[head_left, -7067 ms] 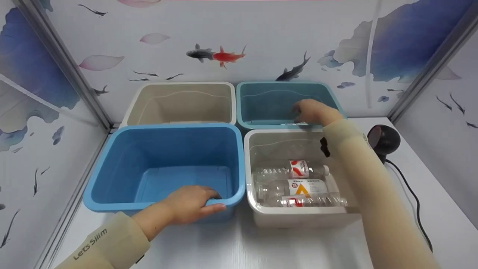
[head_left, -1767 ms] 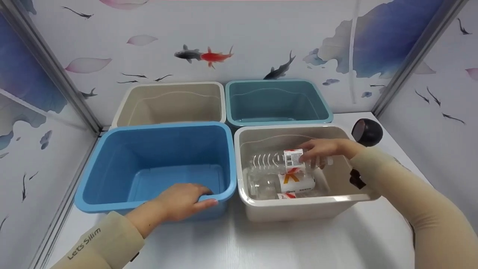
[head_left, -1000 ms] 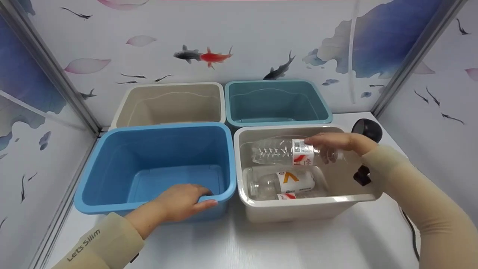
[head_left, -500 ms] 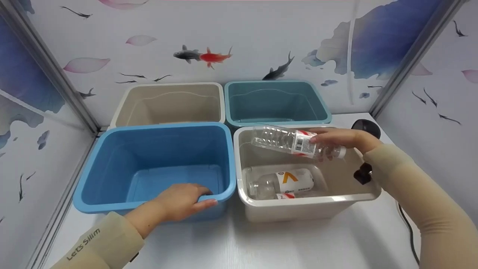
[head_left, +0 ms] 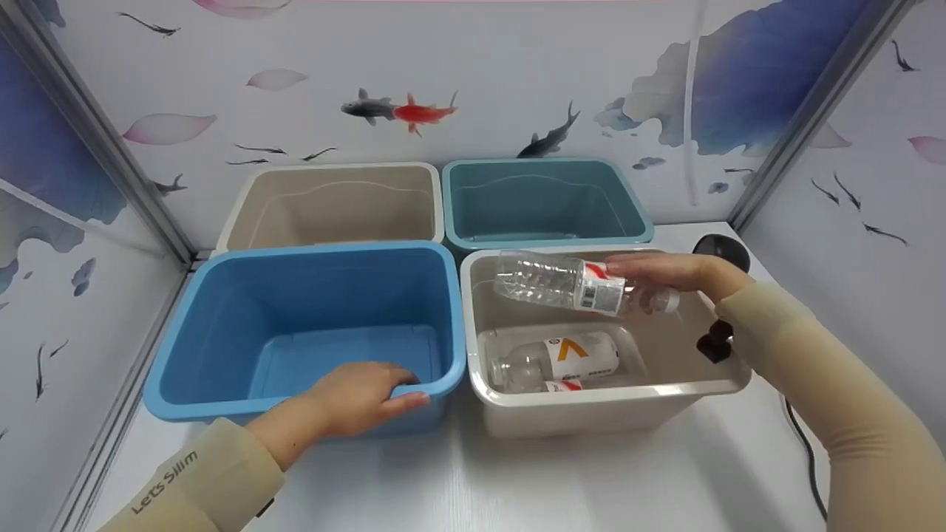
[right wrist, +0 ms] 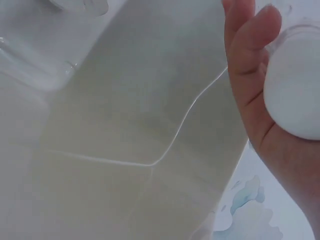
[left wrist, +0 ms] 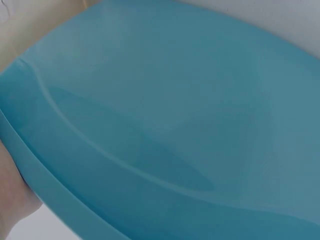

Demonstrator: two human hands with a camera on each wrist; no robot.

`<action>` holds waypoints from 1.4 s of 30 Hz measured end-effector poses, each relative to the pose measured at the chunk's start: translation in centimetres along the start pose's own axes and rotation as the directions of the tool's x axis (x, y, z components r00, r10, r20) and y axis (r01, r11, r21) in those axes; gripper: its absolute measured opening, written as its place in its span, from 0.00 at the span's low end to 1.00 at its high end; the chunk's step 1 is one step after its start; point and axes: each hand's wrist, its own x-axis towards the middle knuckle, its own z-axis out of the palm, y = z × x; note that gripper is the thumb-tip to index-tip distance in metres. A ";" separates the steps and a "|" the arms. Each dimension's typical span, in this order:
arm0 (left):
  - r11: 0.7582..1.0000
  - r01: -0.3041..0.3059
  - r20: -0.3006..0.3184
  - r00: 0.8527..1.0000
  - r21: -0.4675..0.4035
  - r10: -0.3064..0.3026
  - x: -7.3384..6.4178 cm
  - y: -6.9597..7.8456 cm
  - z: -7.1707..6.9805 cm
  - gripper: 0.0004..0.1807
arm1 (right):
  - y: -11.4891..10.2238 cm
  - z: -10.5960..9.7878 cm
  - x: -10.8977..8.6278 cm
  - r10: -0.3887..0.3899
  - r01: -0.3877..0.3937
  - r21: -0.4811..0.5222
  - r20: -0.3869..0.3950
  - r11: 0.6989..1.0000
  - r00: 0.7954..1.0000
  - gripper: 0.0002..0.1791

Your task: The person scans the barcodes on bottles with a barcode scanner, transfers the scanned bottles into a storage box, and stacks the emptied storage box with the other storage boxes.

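My left hand (head_left: 358,399) grips the front rim of a blue bin (head_left: 295,408) near its right corner, thumb outside; its other fingertips are hidden inside. In my right hand (head_left: 676,272) is a clear plastic bottle (head_left: 543,281) with a red and white label, held near its neck. The bottle lies almost level in the upper part of the off-white bin (head_left: 591,399), base pointing left. Its white cap (right wrist: 295,85) sits by the palm in the right wrist view. Below, a bottle with an orange-marked label (head_left: 580,356) lies on that bin's floor, beside a partly hidden red-labelled bottle (head_left: 564,386).
A beige bin (head_left: 332,185) and a teal bin (head_left: 547,185) stand behind, close against the front pair. To the right is a black round-headed device (head_left: 723,253) with a cable (head_left: 805,458). Printed panels enclose the white table (head_left: 517,488).
My right hand, earlier in the teal bin, has lifted the red-labelled bottle off the other bottles. Over the last half second the bottle has levelled slightly. My left hand keeps its grip.
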 end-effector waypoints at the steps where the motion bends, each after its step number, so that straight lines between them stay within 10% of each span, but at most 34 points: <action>1: 1.000 0.001 0.002 1.000 -0.001 -0.001 0.0 0.0 0.0 0.29 | 0.0 0.0 0.0 0.009 -0.009 0.007 -0.004 1.000 1.000 0.23; 20: 1.000 0.013 -0.003 1.000 -0.005 -0.013 0.0 0.0 0.1 0.30 | 0.1 -1.0 -0.6 -0.137 0.141 -0.051 0.076 0.989 0.988 0.23; 42: 1.000 -0.002 -0.002 1.000 -0.005 0.002 0.1 -0.1 0.2 0.30 | -0.7 -2.5 -3.2 -0.075 0.043 -0.129 -0.260 0.991 0.963 0.36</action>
